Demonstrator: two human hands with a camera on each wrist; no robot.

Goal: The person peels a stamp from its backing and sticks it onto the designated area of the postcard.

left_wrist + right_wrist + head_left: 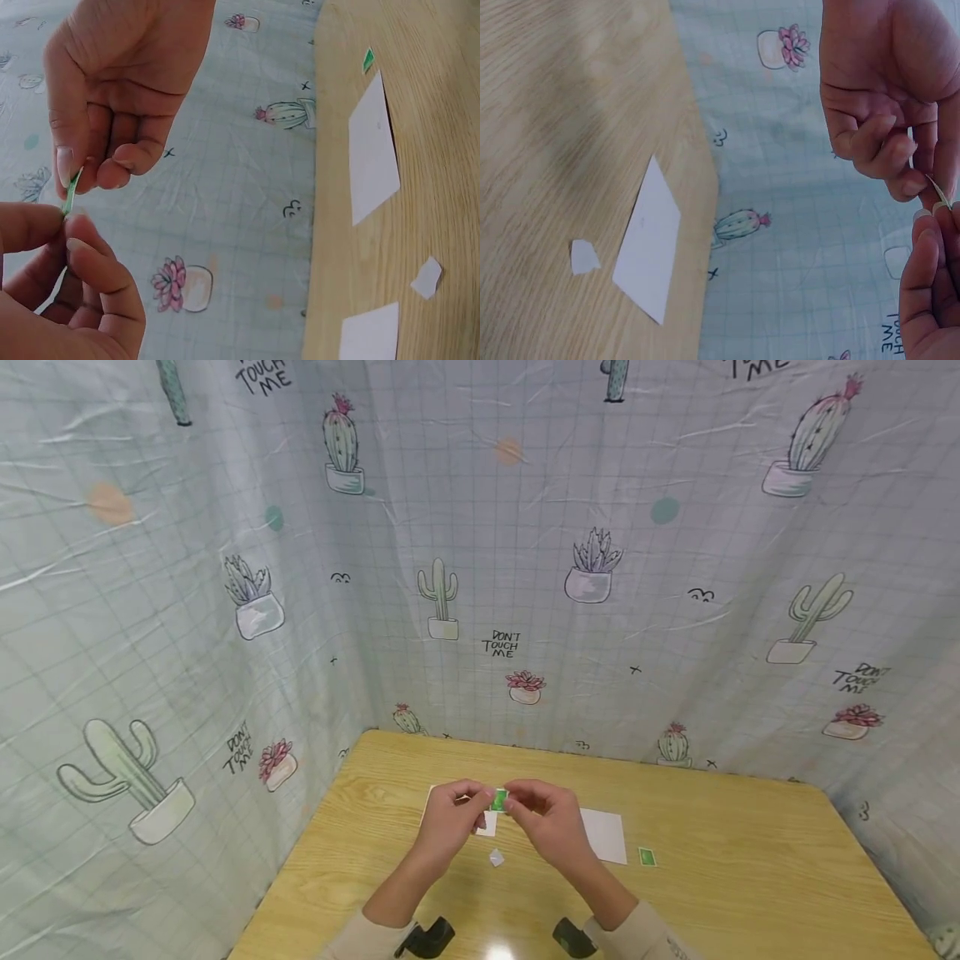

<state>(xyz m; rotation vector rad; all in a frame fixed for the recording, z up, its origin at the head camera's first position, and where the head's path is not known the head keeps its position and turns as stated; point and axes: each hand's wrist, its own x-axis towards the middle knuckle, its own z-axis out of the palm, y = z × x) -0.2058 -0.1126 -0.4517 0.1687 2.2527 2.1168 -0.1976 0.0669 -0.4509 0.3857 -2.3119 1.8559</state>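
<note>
Above the table, both hands pinch a small green paper piece with a pale border (498, 800) by opposite edges. My left hand (447, 821) has thumb and forefinger on its left edge. My right hand (551, 821) grips the right edge the same way. Seen nearly edge-on in the left wrist view, the green piece (73, 191) is a thin strip between the fingertips. It looks slightly bent in the right wrist view, where the fingers cover much of it. The remaining fingers of both hands are loosely curled.
A white sheet (603, 836) lies to the right, partly behind the right hand, with another green paper piece (647, 857) beside it. A second white sheet (487, 824) lies behind the left hand. Nearer sits a small white scrap (497, 857). A cactus-print curtain (465, 693) borders the table.
</note>
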